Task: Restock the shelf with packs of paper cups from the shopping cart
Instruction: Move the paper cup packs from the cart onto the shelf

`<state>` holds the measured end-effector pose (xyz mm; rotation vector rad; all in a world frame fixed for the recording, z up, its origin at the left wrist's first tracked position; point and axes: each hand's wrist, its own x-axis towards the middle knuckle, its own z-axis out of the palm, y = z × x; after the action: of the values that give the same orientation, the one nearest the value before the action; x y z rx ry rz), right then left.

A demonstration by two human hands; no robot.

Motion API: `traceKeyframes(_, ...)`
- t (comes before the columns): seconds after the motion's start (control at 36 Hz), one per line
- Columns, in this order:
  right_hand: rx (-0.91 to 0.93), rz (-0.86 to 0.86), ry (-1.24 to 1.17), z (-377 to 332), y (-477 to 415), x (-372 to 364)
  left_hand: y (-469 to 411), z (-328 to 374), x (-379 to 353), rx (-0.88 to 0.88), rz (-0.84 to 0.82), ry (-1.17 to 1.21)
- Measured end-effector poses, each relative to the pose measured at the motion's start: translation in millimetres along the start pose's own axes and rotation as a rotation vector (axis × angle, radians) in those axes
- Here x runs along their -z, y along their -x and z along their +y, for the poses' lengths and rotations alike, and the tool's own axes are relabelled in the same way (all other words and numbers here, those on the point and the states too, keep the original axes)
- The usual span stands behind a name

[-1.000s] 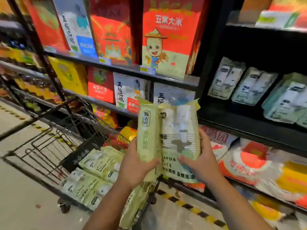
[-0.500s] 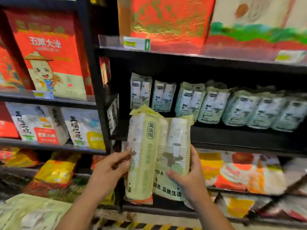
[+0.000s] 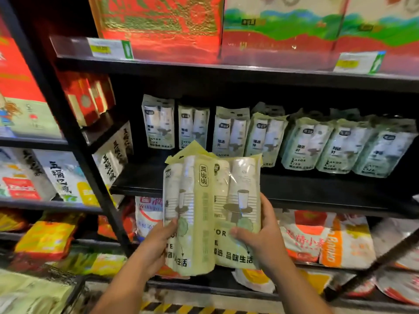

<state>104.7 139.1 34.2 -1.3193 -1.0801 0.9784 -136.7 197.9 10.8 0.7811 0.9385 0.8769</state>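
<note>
The left hand (image 3: 156, 243) grips the left pack of paper cups (image 3: 192, 211), thumb curled across its front. The right hand (image 3: 265, 234) grips the right pack (image 3: 235, 182) the same way. Both packs are upright and touching, held at centre view before the black shelf (image 3: 317, 189). The right pack reads "VOR" and "品味生活". From 11 to 2 o'clock, seven shelved packs (image 3: 265, 137) stand in front, others partly hidden behind.
</note>
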Motion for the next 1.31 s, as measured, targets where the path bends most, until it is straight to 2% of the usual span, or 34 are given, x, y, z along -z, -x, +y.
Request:
traceKeyframes(0.11,-0.005,-0.015,0.014,10.5,-13.6,-3.3,-11.2,-4.8,8.5,-0.039,0.047,0.025)
traceKeyframes(0.25,-0.019,-0.021,0.037,27.7,-28.0,-11.7,-31.7,6.9,21.5,-0.145,0.188,0.006)
traceKeyframes(0.47,0.024,-0.029,0.163,32.5,-77.8,-39.5,-92.1,47.7,59.6,-0.323,0.223,-0.223)
traceKeyframes(0.58,0.058,0.028,0.176,29.4,-119.5,-61.1,-136.8,69.8,70.9,-0.383,0.215,-0.298)
traceKeyframes(0.72,0.110,0.154,0.188,34.5,-174.8,-92.5,-193.0,103.6,97.0,-0.398,0.273,-0.489)
traceKeyframes(0.83,0.170,0.183,0.173,39.1,-214.1,-120.8,-230.6,135.2,119.4,-0.391,0.297,-0.643)
traceKeyframes(1.0,0.156,0.199,0.210,56.0,-252.8,-151.7,-276.4,146.7,154.6,-0.367,0.431,-0.625)
traceKeyframes(1.17,0.151,0.172,0.298,70.1,-271.8,-156.3,-295.7,137.1,177.2,-0.378,0.411,-0.582)
traceKeyframes(1.31,0.045,0.191,0.395,93.6,-287.3,-152.6,-313.8,135.9,178.6,-0.450,0.455,-0.560)
